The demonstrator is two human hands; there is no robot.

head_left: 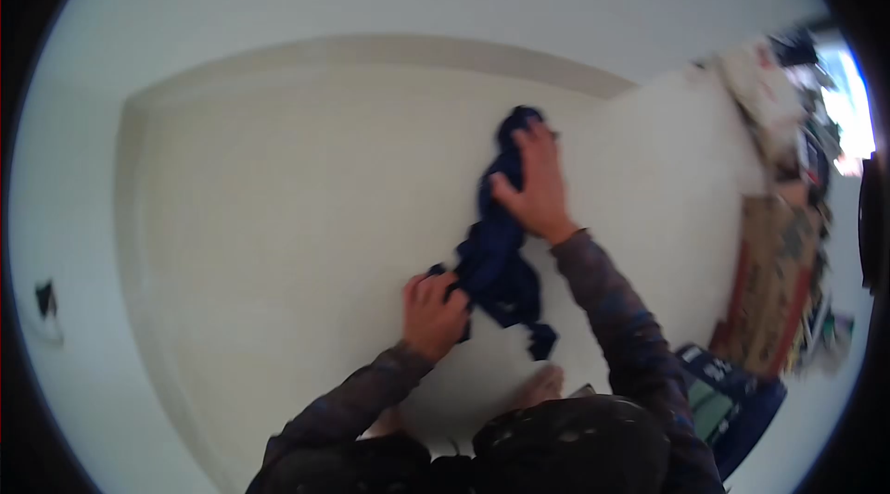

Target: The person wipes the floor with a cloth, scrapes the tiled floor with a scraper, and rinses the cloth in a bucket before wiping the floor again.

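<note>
A dark blue cloth garment (501, 258) lies bunched in a long, twisted strip on the pale floor in front of me. My left hand (434, 313) is at its lower left end, fingers curled over a piece of the fabric. Farther up, my right hand (540, 181) rests on the upper part with its fingers and thumb spread. One short end of the cloth hangs out near my bare foot (542, 385). Folds hide the garment's exact shape, and the image is slightly blurred.
Along the right stand a brown cardboard box (769, 281) and a heap of mixed items. A dark blue case or bag (742, 411) lies nearer to me. A wall with a baseboard (399, 49) runs behind; a socket with a cord (46, 299) is at far left.
</note>
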